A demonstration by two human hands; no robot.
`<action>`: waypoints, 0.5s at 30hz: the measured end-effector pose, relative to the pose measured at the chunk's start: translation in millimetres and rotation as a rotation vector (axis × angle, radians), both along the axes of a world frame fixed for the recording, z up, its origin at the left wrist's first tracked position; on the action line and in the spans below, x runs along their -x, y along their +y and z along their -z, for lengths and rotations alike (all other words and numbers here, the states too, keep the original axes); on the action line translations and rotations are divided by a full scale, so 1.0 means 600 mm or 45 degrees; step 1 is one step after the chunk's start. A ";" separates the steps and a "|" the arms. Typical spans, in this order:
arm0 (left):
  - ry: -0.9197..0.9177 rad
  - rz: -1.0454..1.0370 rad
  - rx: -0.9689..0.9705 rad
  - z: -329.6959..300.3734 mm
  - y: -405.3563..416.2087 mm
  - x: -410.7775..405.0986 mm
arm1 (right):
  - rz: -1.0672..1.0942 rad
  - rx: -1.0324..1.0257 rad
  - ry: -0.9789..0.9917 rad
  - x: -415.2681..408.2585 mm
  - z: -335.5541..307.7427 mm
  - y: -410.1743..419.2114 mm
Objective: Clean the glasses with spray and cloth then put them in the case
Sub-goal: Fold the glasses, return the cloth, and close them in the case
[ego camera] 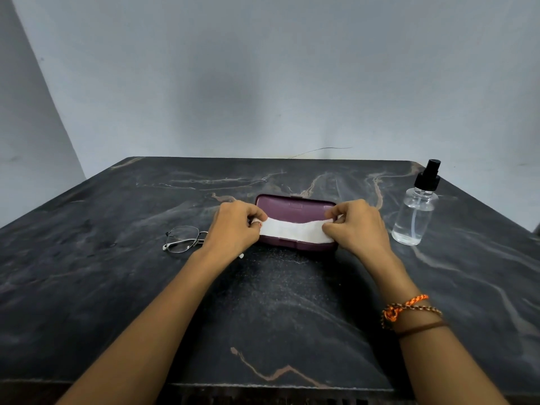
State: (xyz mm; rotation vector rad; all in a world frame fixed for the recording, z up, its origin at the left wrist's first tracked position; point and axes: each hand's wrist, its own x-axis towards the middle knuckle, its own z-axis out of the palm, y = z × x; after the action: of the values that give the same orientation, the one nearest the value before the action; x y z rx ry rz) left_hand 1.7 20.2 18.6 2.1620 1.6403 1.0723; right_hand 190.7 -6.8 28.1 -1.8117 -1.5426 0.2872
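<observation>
A white cloth (292,229) is stretched flat between both hands, just above a maroon glasses case (295,206) that lies closed in the middle of the table. My left hand (233,226) pinches the cloth's left end and my right hand (358,226) pinches its right end. Thin metal-framed glasses (182,239) lie on the table to the left of my left hand, partly hidden behind it. A clear spray bottle (416,213) with a black nozzle stands upright to the right of my right hand.
The dark marble table (277,302) runs back to a grey wall. Its front edge (280,385) is near the bottom of the view. Bracelets circle my right wrist.
</observation>
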 end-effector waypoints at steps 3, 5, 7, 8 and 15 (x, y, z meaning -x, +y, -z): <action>-0.018 -0.034 0.010 -0.002 -0.003 0.000 | -0.009 0.016 -0.029 0.001 0.001 -0.002; -0.012 -0.056 0.023 -0.003 -0.007 0.000 | -0.012 0.026 -0.050 0.002 0.000 -0.004; 0.032 -0.070 0.045 -0.006 -0.011 -0.001 | -0.016 0.036 -0.070 0.004 -0.001 -0.004; 0.068 -0.079 0.059 -0.007 -0.013 -0.001 | -0.019 0.042 -0.082 0.005 -0.001 -0.004; 0.155 -0.091 0.117 -0.012 -0.021 -0.004 | -0.039 0.084 -0.132 0.007 -0.003 -0.005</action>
State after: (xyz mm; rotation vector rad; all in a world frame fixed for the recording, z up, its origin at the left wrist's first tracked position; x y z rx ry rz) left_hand 4.0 7.8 25.9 2.1629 1.7952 0.8797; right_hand 186.4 -9.9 30.0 -1.8815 -1.6514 0.2652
